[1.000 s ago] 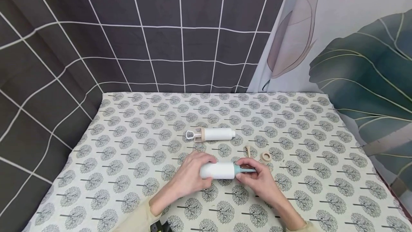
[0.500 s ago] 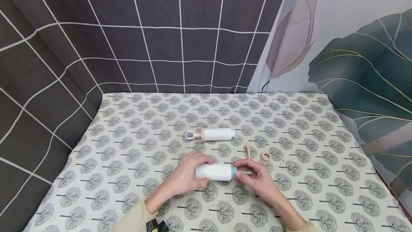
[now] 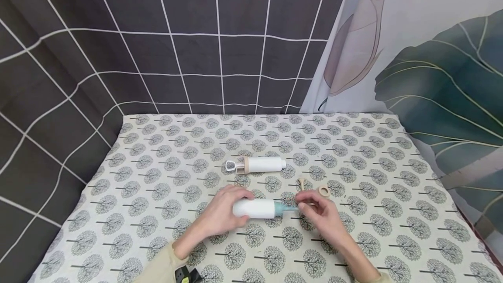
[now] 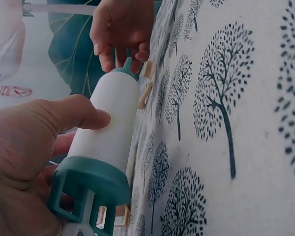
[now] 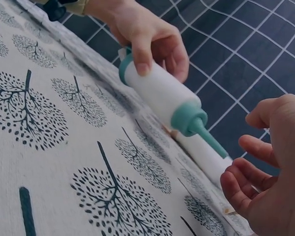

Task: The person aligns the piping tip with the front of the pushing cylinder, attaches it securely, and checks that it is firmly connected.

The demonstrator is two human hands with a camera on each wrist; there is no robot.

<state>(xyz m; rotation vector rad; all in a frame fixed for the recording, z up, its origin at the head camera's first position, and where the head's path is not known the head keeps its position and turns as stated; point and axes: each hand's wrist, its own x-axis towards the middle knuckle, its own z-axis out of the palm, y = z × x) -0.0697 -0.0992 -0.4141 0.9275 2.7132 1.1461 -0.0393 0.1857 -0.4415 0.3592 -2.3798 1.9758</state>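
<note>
My left hand [image 3: 220, 211] grips the white barrel of a piping syringe [image 3: 255, 208], thumb on the near side. The syringe lies sideways over the cloth, its teal nozzle [image 5: 211, 140] pointing right. At the other end, in the left wrist view, is a teal frame-shaped handle [image 4: 93, 174]. My right hand [image 3: 324, 215] is just past the nozzle's tip, fingers loosely bent with nothing between them. In the right wrist view a small gap shows between those fingers and the tip.
Behind the hands lies a second piping syringe [image 3: 265, 164], white with a beige collar. A small beige nozzle [image 3: 301, 184] and a beige ring [image 3: 324, 191] rest near the right hand. A tree-print cloth [image 3: 165, 143] covers the table; a dark grid-patterned curtain [image 3: 188, 56] hangs behind.
The right hand has let go of the teal nozzle end and drawn away to the right. The left hand has carried the syringe slightly left, showing more of the nozzle.
</note>
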